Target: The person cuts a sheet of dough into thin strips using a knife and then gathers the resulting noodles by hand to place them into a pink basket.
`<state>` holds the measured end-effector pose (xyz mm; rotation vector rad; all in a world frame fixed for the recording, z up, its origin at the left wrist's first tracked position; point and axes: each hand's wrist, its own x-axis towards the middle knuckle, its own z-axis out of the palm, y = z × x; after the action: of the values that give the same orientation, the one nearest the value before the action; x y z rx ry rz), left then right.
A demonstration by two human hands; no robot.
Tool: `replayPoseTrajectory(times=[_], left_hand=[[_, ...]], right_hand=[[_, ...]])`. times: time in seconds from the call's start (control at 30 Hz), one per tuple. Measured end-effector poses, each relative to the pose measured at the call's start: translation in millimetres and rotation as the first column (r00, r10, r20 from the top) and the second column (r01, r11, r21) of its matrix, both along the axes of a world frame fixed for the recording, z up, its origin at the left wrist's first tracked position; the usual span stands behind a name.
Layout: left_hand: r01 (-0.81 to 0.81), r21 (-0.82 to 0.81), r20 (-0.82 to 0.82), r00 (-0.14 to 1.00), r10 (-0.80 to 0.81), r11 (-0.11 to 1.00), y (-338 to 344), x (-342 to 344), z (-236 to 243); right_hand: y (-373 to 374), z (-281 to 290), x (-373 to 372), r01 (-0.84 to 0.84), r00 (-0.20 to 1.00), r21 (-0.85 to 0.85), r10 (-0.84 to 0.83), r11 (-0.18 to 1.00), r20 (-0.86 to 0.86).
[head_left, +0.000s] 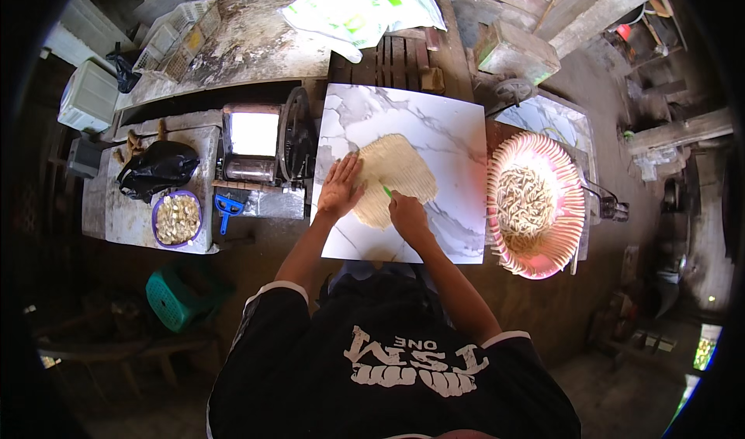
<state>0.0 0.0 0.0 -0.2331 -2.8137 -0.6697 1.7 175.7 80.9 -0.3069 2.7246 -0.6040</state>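
A thin, pale sheet of dough (407, 167) with fine parallel lines across it lies flat on a white marble-patterned board (458, 128). My left hand (341, 187) rests flat on the sheet's left edge, fingers stretched out toward the far side. Closed around a small green tool (387, 191), my right hand (408, 214) is over the lower middle of the sheet. Only a short green part of the tool shows; the rest is hidden by the hand, so I cannot tell its exact kind.
Right of the board stands a pink basket (565, 241) holding many pale strips, with more hung around its rim. To the left are a roller machine with a wheel (295, 140), a blue scraper (226, 208), a purple-rimmed bowl (157, 226) and a black bag (163, 167). A white sack (372, 8) lies behind.
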Motion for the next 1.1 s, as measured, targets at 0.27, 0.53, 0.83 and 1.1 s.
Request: replayPoseTrajectory(times=[0.27, 0.53, 0.83, 1.1], left_hand=[[-0.015, 0.052, -0.044, 0.999, 0.017, 0.999, 8.3, 6.8, 0.7], [-0.001, 0.093, -0.062, 0.998, 0.007, 0.996, 17.3, 13.7, -2.3], [0.005, 0.098, -0.068, 0.998, 0.001, 0.995, 26.4, 22.1, 2.9], [-0.019, 0.095, -0.112, 0.993, 0.03, 0.995, 25.4, 15.4, 1.5]], right_hand=[[10.2, 10.9, 2.9, -0.007, 1.0, -0.06, 0.005, 0.998, -0.028], [-22.8, -1.9, -18.7, -0.037, 0.967, -0.232, -0.024, 0.972, -0.255], [-23.5, -19.5, -19.0, -0.086, 0.972, -0.166, 0.047, 0.982, -0.229], [-24.3, -16.7, -18.6, -0.07, 0.975, -0.112, 0.044, 0.991, -0.219]])
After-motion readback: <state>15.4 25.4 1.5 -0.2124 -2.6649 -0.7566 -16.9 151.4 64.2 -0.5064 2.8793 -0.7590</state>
